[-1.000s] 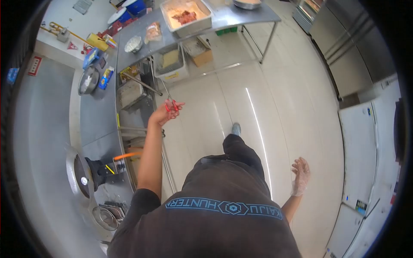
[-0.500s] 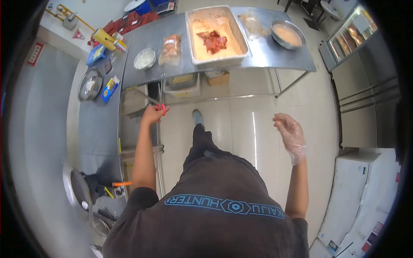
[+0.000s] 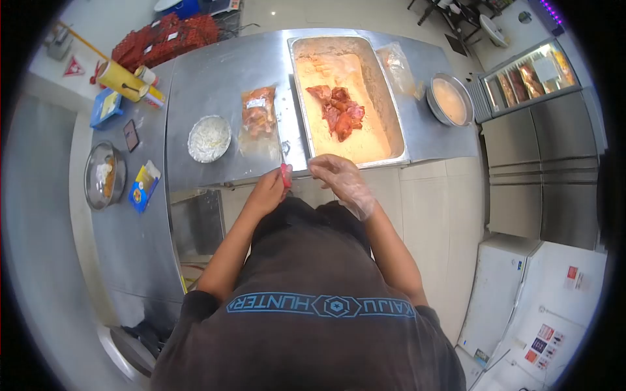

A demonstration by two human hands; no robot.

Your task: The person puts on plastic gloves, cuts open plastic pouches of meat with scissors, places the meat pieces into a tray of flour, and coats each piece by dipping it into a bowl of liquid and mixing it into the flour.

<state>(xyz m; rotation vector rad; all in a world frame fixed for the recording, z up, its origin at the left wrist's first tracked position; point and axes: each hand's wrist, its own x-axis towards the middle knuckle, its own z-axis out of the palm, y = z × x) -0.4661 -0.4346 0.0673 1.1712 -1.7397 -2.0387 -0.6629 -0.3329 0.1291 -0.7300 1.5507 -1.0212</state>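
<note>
The left hand (image 3: 266, 193) is closed around red-handled scissors (image 3: 286, 174) at the near edge of the steel table (image 3: 218, 75), near the bagged meat (image 3: 259, 117). Beside the near corner of the tray (image 3: 384, 98), the gloved right hand (image 3: 344, 184) hangs with bent fingers; I can't tell whether they meet. Raw meat (image 3: 340, 112) lies in the tray.

Red-handled scissors (image 3: 286, 175) (blades indistinct), held near table (image 3: 208, 78).
</note>
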